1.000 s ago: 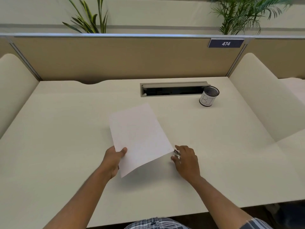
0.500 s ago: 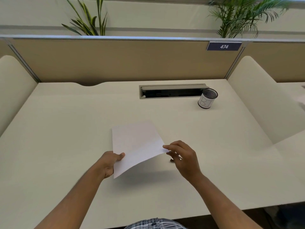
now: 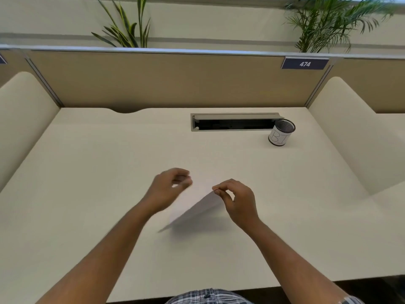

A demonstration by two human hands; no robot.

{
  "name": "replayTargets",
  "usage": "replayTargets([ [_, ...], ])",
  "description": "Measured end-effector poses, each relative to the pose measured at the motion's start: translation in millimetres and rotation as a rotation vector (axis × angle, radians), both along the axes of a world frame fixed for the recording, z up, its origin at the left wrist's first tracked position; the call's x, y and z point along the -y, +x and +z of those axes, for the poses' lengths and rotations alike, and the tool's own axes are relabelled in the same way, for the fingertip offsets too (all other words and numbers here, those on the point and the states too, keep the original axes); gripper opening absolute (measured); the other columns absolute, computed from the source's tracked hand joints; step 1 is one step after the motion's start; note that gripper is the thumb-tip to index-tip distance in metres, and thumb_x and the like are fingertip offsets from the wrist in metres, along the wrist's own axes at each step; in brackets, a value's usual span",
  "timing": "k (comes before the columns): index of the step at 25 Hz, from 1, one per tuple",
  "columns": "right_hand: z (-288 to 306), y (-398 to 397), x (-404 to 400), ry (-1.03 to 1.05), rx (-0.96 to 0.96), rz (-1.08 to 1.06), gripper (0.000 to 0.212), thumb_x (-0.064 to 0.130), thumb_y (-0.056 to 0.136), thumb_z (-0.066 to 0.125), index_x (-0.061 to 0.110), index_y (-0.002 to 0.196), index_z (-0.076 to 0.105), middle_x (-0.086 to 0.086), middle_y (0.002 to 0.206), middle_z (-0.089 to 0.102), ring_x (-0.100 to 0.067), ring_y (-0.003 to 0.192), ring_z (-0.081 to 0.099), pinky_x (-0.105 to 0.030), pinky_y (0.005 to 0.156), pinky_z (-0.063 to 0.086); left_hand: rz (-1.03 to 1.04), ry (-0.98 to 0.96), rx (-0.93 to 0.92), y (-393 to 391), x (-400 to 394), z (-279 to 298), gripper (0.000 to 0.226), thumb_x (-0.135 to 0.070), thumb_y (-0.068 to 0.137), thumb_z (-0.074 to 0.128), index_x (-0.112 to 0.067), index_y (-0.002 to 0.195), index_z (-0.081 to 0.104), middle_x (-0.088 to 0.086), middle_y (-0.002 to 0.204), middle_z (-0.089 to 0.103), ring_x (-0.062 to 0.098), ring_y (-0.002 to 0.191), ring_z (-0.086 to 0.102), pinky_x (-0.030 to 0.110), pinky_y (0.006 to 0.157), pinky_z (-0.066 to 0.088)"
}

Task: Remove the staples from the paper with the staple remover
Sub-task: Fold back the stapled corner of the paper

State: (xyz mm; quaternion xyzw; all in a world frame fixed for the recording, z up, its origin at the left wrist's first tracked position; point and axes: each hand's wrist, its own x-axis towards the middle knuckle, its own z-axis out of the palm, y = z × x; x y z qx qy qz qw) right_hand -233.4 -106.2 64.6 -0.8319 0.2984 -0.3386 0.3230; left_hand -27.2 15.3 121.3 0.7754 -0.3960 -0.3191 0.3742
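My right hand (image 3: 237,199) pinches a corner of the paper (image 3: 197,207), lifting it off the desk (image 3: 87,172); my blurred left hand (image 3: 168,187) seems loosely curled, empty. I'm repositioning the sheet; next I need the staple remover, which is out of sight.

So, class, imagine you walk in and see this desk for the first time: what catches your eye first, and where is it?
First, the two hands in the middle of the desk: the right hand pinches a corner of the white paper, lifting that side, while the left hand, blurred, hovers at its far edge. Next, the mesh cup at the back right beside the open cable tray, and the 474 sign on the partition above.
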Motion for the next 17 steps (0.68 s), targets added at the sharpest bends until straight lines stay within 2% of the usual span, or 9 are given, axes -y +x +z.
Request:
replayTargets([
  [3, 3.4, 10.7, -6.7, 0.203, 0.050, -0.046, 0.009, 0.014, 0.091, 0.074, 0.021, 0.092, 0.080, 0.015, 0.091, 0.078, -0.003, 0.090, 0.072, -0.028, 0.081, 0.056, -0.148, -0.048, 0.123, -30.5, 7.5, -3.7, 0.027, -0.035, 0.090, 0.072, -0.026, 0.116, 0.072, -0.017, 0.108, 0.074, -0.007, 0.101, 0.066, 0.022, 0.095, 0.053],
  [7, 16.4, 17.6, -11.3, 0.604, 0.138, -0.046, 0.009, 0.013, 0.091, 0.074, 0.016, 0.094, 0.082, 0.007, 0.095, 0.081, -0.009, 0.094, 0.075, -0.027, 0.088, 0.057, -0.034, -0.130, 0.124, -36.1, 14.7, -10.0, 0.012, -0.025, 0.090, 0.073, -0.027, 0.100, 0.078, -0.018, 0.093, 0.076, -0.005, 0.089, 0.068, 0.019, 0.083, 0.054],
  [9, 21.8, 17.5, -10.7, 0.748, 0.166, -0.039, 0.009, 0.012, 0.091, 0.074, 0.013, 0.096, 0.082, 0.004, 0.096, 0.081, -0.008, 0.091, 0.075, -0.026, 0.086, 0.056, -0.026, -0.114, 0.114, -31.5, 15.9, -6.0, 0.010, -0.022, 0.090, 0.073, -0.026, 0.096, 0.080, -0.016, 0.090, 0.076, -0.002, 0.086, 0.068, 0.018, 0.081, 0.053],
  [13, 26.5, 15.9, -11.9, 0.924, 0.137, 0.001, 0.011, 0.015, 0.092, 0.074, 0.012, 0.100, 0.081, -0.004, 0.097, 0.081, -0.007, 0.080, 0.070, -0.032, 0.086, 0.053, -0.042, -0.007, 0.006, -22.9, 17.7, 1.1, 0.012, -0.021, 0.093, 0.069, -0.022, 0.096, 0.080, -0.010, 0.094, 0.076, 0.004, 0.089, 0.068, 0.016, 0.073, 0.045],
  [17, 27.6, 14.6, -12.0, 0.967, 0.122, 0.014, 0.013, 0.018, 0.092, 0.074, 0.013, 0.102, 0.081, -0.009, 0.100, 0.081, -0.010, 0.082, 0.069, -0.039, 0.093, 0.053, -0.054, 0.045, -0.017, -21.2, 18.5, 3.7, 0.013, -0.024, 0.095, 0.067, -0.023, 0.095, 0.080, -0.011, 0.095, 0.075, 0.003, 0.090, 0.066, 0.017, 0.071, 0.044],
])
